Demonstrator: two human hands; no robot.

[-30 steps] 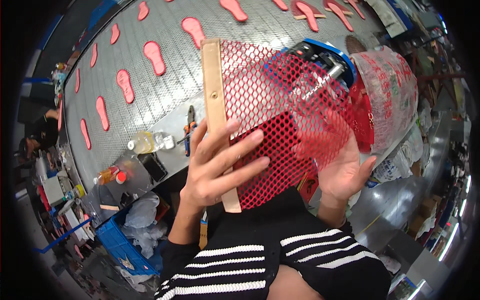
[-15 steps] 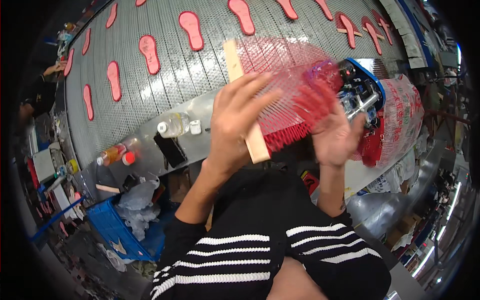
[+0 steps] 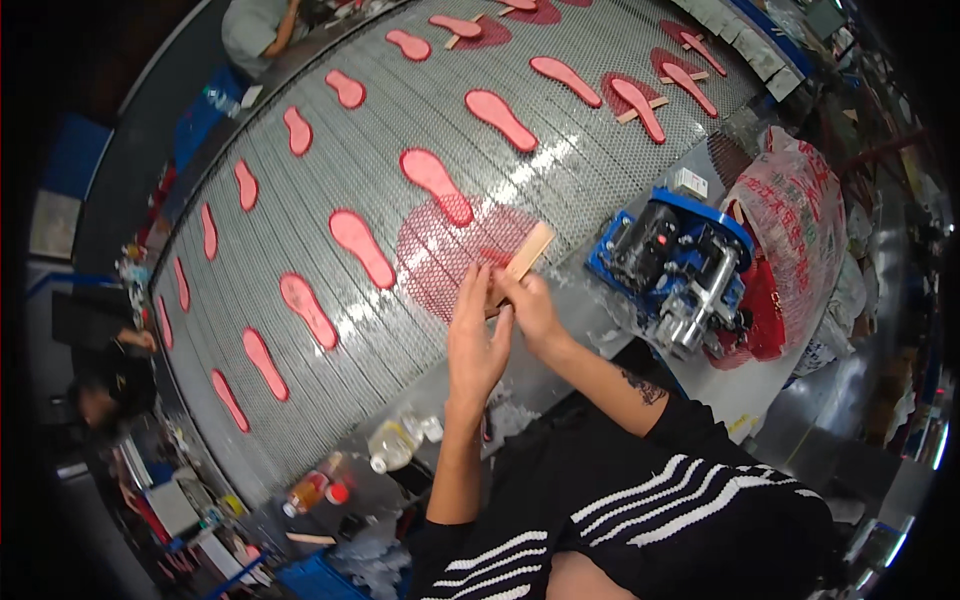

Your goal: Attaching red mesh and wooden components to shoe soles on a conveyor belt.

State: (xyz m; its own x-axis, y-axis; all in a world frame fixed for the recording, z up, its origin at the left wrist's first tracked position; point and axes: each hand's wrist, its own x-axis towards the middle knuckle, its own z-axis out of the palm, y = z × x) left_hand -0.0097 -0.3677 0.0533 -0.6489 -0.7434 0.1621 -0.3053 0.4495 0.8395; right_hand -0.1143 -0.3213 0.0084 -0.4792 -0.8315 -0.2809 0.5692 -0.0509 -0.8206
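Note:
A translucent red mesh sheet (image 3: 428, 268) lies on the metal-mesh conveyor belt (image 3: 375, 335), with a pale wooden strip (image 3: 532, 248) along its right side. My right hand (image 3: 533, 315) has its fingers closed on the near part of the strip. Beside it, my left hand (image 3: 476, 350) has its fingers stretched over the sheet's near edge and its thumb apart; the fingertips are close to the strip. The sheet's far edge meets a pink insole-shaped piece (image 3: 437, 185) on the belt.
More pink insole pieces (image 3: 362, 247) lie in rows. Some at the far right rest on red sheets with strips (image 3: 641, 110). A blue-framed metal device (image 3: 690, 265) stands right of my hands, before a plastic-wrapped bundle (image 3: 785, 230). Bottles (image 3: 396, 443) line the near edge.
The sheet and strip have gone from being held up before me down onto the belt. My right hand, open on the mesh before, now grips the strip; my left has loosened. The view has turned.

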